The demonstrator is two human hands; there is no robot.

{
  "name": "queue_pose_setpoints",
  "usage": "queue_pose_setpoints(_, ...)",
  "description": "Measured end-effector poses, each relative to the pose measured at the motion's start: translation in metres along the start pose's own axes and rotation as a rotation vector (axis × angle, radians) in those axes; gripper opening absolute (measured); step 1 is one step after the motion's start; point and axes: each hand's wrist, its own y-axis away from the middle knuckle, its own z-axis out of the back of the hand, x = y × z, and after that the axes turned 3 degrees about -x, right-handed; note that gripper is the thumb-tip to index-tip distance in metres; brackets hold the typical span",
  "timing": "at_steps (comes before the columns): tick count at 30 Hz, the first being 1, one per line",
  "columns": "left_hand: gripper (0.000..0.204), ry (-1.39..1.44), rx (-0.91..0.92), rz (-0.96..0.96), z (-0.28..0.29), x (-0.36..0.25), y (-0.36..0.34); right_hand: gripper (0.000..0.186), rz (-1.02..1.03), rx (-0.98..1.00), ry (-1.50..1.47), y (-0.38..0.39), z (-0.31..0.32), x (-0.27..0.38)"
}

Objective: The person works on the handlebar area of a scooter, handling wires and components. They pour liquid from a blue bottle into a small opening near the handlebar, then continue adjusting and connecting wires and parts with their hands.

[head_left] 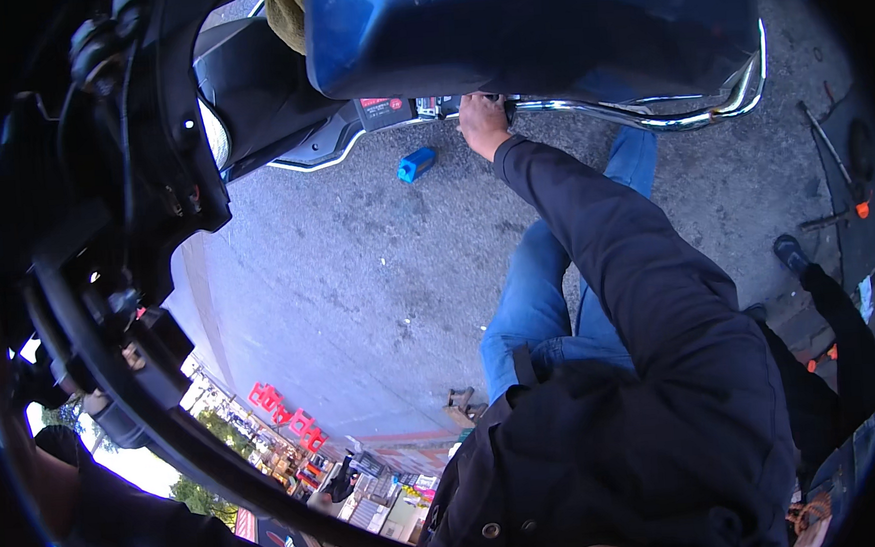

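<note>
My right hand (484, 122) reaches to the lower edge of a vehicle's dark blue body panel (544, 41). Its fingers go in beside a chrome rail (588, 107) and some metal parts (432, 107); the fingertips are hidden. Just left of them sits a dark box with a red label (385, 113). A small blue bottle-like container (417, 164) lies on the ground below. My left hand (55, 487) is in deep shadow at the far left edge, near the black handlebar parts; its fingers cannot be made out.
A curved black tube (204, 468) crosses the lower left. Grey pavement (357, 268) spreads beneath the vehicle. At the right are another person's dark-clad leg (831, 320) and a long tool (827, 144) on the ground. Red objects (286, 415) and shop goods stand in the distance.
</note>
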Motion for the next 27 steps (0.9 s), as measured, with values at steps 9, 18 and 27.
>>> queue_pose_setpoints(9,0.05,0.293,0.123,-0.028,0.013,0.023,-0.024,0.034,0.383,0.581,-0.283,0.147,0.261,-0.028)
queue_pose_setpoints(18,0.049,0.257,0.047,-0.029,0.017,0.02,-0.016,0.014,0.66,0.649,-0.778,-0.015,0.655,0.037)
queue_pose_setpoints(27,0.049,0.273,0.086,0.102,0.024,0.006,-0.014,0.039,1.233,0.467,-0.282,-0.105,0.611,0.092)
